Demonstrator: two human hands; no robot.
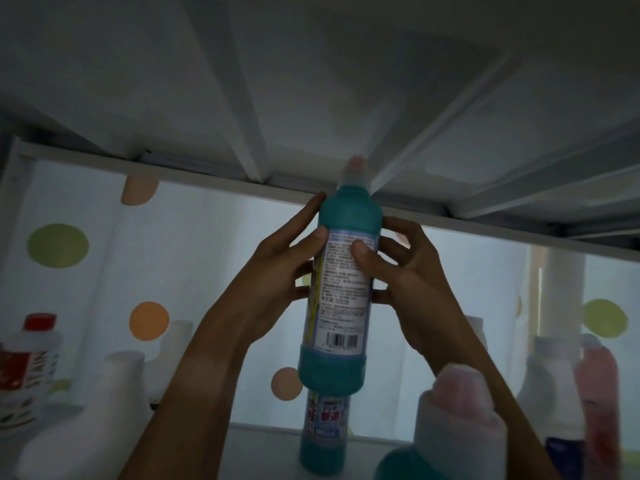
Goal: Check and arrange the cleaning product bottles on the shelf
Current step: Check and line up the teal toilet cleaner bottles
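One head-worn camera looks forward and slightly upward, close into a shelf (311,434) bay. The underside of the upper shelf (311,81) fills the top.

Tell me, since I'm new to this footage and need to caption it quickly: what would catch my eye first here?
A teal bottle held up at centre, its white printed label and barcode facing the camera, gripped by the left hand and the right hand just under the upper shelf's underside. Behind it hangs a pale backdrop with orange and green dots. More bottles stand below, including a second teal bottle directly underneath.
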